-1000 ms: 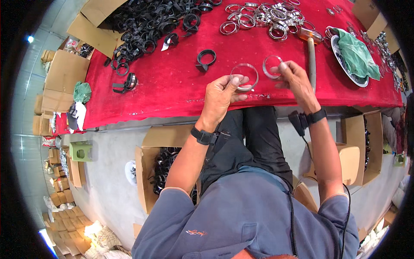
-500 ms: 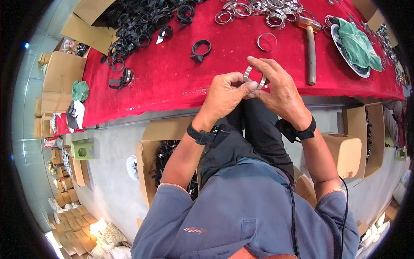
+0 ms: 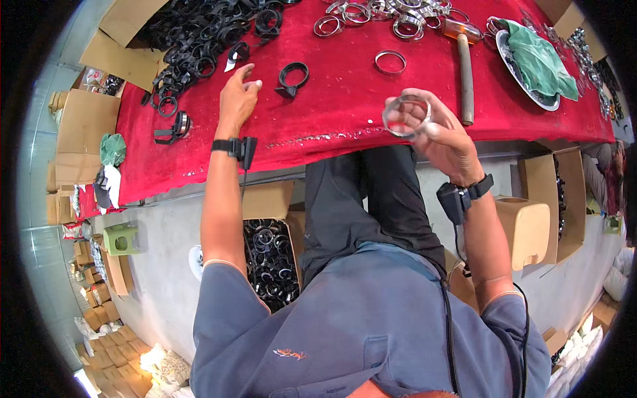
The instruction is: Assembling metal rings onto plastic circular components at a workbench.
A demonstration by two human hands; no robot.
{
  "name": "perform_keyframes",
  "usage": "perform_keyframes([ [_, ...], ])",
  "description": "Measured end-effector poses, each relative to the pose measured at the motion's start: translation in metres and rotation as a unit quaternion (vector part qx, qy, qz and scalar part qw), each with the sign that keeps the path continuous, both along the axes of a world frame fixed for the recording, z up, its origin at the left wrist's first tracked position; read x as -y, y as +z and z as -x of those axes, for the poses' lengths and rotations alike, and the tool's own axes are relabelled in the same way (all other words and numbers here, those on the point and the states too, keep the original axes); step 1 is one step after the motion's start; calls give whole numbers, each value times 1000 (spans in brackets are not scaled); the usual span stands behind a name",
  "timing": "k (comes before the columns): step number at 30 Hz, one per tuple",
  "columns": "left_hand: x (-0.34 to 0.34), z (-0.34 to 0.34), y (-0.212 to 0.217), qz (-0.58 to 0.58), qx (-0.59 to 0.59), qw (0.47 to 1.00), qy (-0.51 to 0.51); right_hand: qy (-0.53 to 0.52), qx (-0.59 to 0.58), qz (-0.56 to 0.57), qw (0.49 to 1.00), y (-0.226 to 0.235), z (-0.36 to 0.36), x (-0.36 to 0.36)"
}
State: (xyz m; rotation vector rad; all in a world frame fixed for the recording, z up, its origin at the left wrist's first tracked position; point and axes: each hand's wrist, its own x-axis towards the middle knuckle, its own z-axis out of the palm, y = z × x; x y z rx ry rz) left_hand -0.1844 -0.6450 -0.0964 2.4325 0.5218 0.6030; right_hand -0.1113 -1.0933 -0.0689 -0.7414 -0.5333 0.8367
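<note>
A thin silver metal ring [image 3: 387,121] is held up in the fingers of my right hand [image 3: 441,132], above the near edge of the red-covered table. My left hand [image 3: 237,99] is stretched over the cloth with its fingers apart, holding nothing. Just beyond its fingertips lies a black ring piece with a white tag [image 3: 237,54]. To the right of that hand rests another black ring with a tab [image 3: 288,90]. A single metal ring [image 3: 390,71] lies flat beyond my right hand. Further left is a black piece with a silver band [image 3: 178,126].
A heap of black rings [image 3: 199,33] covers the far left; metal rings [image 3: 408,23] are piled at the back. At right are a hammer [image 3: 466,83] and a plate [image 3: 514,69] bearing green cloth [image 3: 541,63]. Below are a box of black rings [image 3: 272,262] and a beige stool [image 3: 527,232].
My left hand has let go of the metal ring and moved left and away over the table. My right hand keeps the ring, now turned to show its round opening.
</note>
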Motion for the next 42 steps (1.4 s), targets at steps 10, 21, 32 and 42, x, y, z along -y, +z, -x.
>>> perform_keyframes([
  [10, -34, -47, -36, 36, -81, 986, -139, -198, 571, 434, 669, -24, -48, -2],
  [21, 25, -69, 45, 97, -241, 965, -39, -180, 664, 471, 552, -14, -44, -30],
  [32, 63, -100, 56, -190, -400, 883, -156, -164, 601, 509, 594, -10, -56, -26],
  [42, 163, 43, 80, 531, 31, 778, -335, 64, -74, -128, 987, -13, 1, -3],
])
